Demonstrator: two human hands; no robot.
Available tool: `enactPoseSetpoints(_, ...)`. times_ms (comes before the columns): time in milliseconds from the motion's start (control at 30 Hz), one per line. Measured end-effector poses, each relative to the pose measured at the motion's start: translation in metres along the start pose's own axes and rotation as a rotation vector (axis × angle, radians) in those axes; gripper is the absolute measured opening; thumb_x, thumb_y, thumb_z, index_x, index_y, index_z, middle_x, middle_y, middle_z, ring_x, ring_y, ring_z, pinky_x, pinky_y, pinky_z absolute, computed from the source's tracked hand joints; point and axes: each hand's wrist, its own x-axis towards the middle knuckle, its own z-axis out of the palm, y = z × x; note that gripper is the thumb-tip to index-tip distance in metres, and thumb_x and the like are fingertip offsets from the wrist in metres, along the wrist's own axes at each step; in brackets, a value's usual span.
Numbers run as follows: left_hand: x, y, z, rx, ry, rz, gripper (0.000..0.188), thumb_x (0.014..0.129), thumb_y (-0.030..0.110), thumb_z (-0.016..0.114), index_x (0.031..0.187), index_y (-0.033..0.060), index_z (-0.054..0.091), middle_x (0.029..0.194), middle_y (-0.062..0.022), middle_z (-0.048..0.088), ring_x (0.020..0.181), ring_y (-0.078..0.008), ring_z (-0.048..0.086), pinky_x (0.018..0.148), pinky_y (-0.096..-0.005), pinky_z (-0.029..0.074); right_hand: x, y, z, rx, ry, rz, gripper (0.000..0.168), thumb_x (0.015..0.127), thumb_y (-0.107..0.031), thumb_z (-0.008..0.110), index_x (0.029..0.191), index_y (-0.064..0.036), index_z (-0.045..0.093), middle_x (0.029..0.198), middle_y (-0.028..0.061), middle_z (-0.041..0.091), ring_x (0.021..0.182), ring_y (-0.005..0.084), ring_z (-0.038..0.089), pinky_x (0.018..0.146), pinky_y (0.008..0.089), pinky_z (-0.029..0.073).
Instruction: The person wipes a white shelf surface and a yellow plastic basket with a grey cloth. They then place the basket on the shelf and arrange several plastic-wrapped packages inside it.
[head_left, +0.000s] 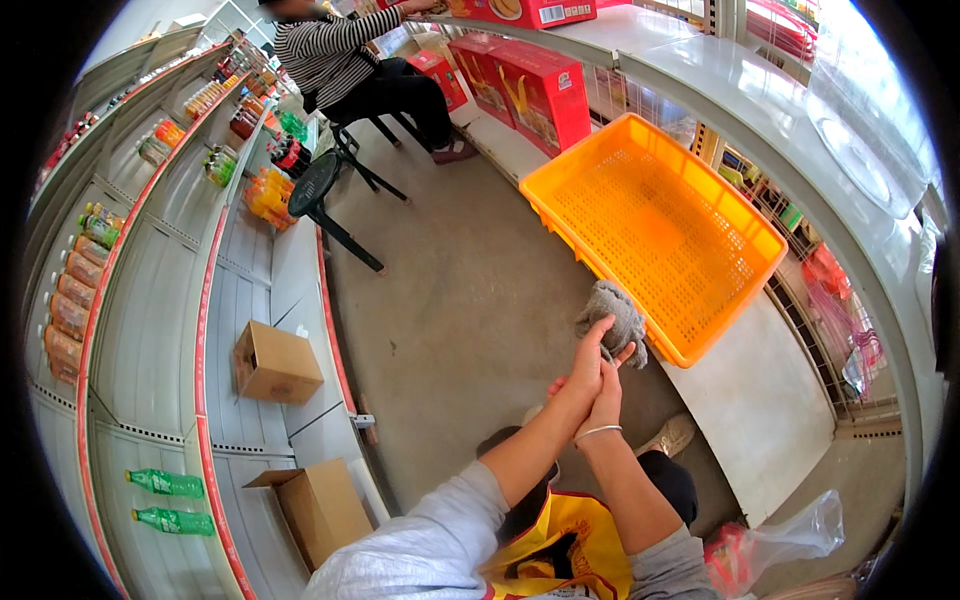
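Observation:
Both my hands meet in front of me around a crumpled grey cloth (611, 315), beside the near edge of an orange perforated plastic crate (660, 225). My left hand (589, 356) has its thumb and fingers against the cloth. My right hand (609, 390), whose wrist appears to bear a bracelet, is pressed close to it, with fingers at the cloth's lower side. The forearms overlap, so which hand bears the main grip is partly hidden. The crate looks empty and rests on the low white shelf (750, 390).
Shelves with drink bottles (75, 292) and cardboard boxes (277, 364) line the left side. A green stool (315, 184) stands ahead, near a seated person (337, 60). Red gift boxes (540, 94) sit beyond the crate. A plastic bag (795, 532) lies at lower right.

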Motion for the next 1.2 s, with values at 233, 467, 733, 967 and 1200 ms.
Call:
enactPoseSetpoints(233,0.010,0.038,-0.040,-0.426,-0.677,-0.108,0.037,0.093,0.034,0.048,0.118,0.0077,0.052,0.118,-0.0089,0.055,0.105,-0.0227,0.053,0.084,-0.0376,0.050,0.033,-0.008,-0.036,-1.052,0.022,-0.833,0.034,0.090,-0.023,0.053,0.113,0.000,0.047,0.103,0.0189,0.054,0.094,0.0286,0.056,0.081,0.0371,0.045)
enactPoseSetpoints(467,-0.034,0.072,-0.012,0.572,0.108,0.180,0.043,0.096,0.034,0.043,0.122,0.0016,0.051,0.121,-0.0099,0.056,0.111,-0.0230,0.054,0.097,-0.0367,0.042,0.034,-0.105,-0.102,-1.125,0.383,-1.075,0.033,0.085,-0.015,0.061,0.111,0.002,0.049,0.103,0.0148,0.051,0.089,0.0255,0.056,0.080,0.0354,0.046)
enactPoseSetpoints(733,-0.010,0.102,-0.096,0.082,-0.176,0.112,0.041,0.097,0.034,0.041,0.125,0.0053,0.050,0.119,-0.0062,0.057,0.109,-0.0215,0.055,0.094,-0.0361,0.044,0.050,-0.163,-0.178,-1.216,0.667,-0.993,0.042,0.079,-0.021,0.066,0.111,0.001,0.050,0.109,0.0151,0.050,0.092,0.0236,0.054,0.083,0.0354,0.046)
enactPoseSetpoints(967,-0.044,0.106,-0.081,0.339,-0.319,0.400,0.042,0.097,0.031,0.036,0.130,0.0047,0.042,0.132,-0.0089,0.045,0.118,-0.0245,0.048,0.101,-0.0441,0.041,0.097,-0.194,-0.197,-0.798,0.643,-0.686,0.047,0.075,-0.033,0.071,0.107,-0.004,0.052,0.089,0.0048,0.052,0.074,0.0131,0.052,0.060,0.0267,0.046)
enactPoseSetpoints(1200,-0.042,0.116,-0.066,-0.360,-0.295,0.002,0.046,0.097,0.039,0.034,0.129,0.0077,0.046,0.133,-0.0086,0.046,0.123,-0.0273,0.042,0.104,-0.0483,0.035,0.128,-0.190,-0.195,-0.607,0.496,-0.575,0.042,0.076,-0.047,0.070,0.097,-0.013,0.059,0.091,0.0037,0.062,0.078,0.0162,0.059,0.068,0.0328,0.046)
